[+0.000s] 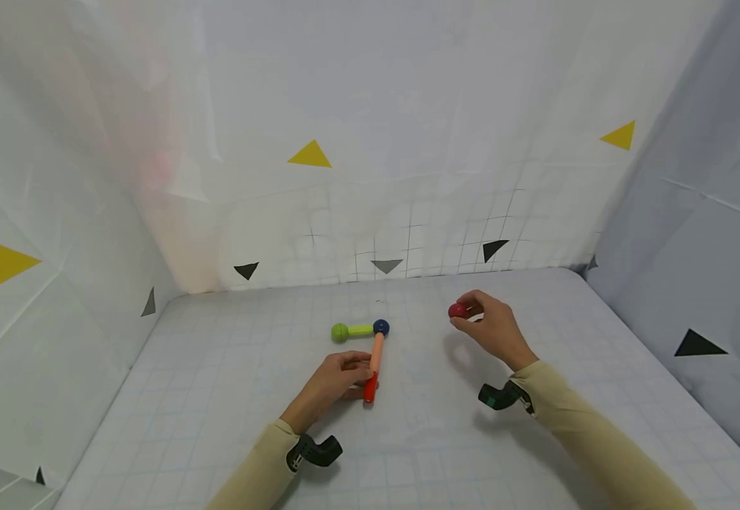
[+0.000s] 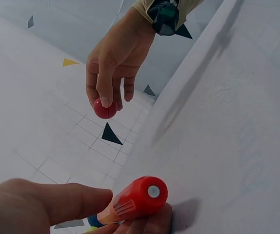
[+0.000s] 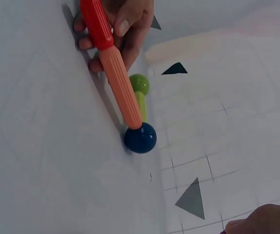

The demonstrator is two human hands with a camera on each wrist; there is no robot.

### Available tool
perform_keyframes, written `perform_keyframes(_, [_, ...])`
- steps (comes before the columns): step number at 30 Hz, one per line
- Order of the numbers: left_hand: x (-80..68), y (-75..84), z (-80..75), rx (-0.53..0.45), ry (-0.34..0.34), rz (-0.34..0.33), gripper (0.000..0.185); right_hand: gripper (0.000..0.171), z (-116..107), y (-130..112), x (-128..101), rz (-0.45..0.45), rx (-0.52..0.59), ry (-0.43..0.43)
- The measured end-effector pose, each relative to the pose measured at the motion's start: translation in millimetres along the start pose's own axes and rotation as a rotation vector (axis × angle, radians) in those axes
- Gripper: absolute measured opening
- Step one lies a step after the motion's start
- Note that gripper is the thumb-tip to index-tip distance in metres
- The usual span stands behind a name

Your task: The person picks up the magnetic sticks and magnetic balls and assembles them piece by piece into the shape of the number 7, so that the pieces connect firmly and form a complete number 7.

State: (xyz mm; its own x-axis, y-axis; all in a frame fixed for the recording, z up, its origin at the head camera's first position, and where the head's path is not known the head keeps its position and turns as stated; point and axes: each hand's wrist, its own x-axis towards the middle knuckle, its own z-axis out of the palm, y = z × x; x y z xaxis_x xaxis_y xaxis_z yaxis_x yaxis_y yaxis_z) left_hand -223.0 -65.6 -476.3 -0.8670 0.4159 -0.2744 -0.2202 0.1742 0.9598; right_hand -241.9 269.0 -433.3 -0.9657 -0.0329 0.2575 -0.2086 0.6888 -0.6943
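Note:
My left hand (image 1: 330, 380) grips a red rod (image 1: 370, 391) near its middle, thumb and fingers on opposite sides. The red rod joins end to end with an orange rod (image 3: 119, 83), which runs to a dark blue ball (image 3: 140, 138). From that ball a short lime-green rod (image 1: 360, 330) extends left to a green ball (image 1: 340, 332). A pale round tip shows on the red rod's free end in the left wrist view. Off to the right, my right hand (image 1: 498, 331) pinches a red ball (image 2: 105, 108) between thumb and fingertips, raised above the table and apart from the joined pieces.
The white table (image 1: 229, 397) carries a faint grid. White sheets with yellow and black triangle markers enclose it at the back, left and right. A dark wrist camera sits on each forearm, the left one (image 1: 319, 450) low over the table.

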Motion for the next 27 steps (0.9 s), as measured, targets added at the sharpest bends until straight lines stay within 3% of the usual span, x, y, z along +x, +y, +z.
perform_keyframes(27, [-3.3,0.7,-0.1,-0.009,0.005,0.001,0.045,0.03,44.0,-50.5,-31.5,-0.106,0.107,-0.117])
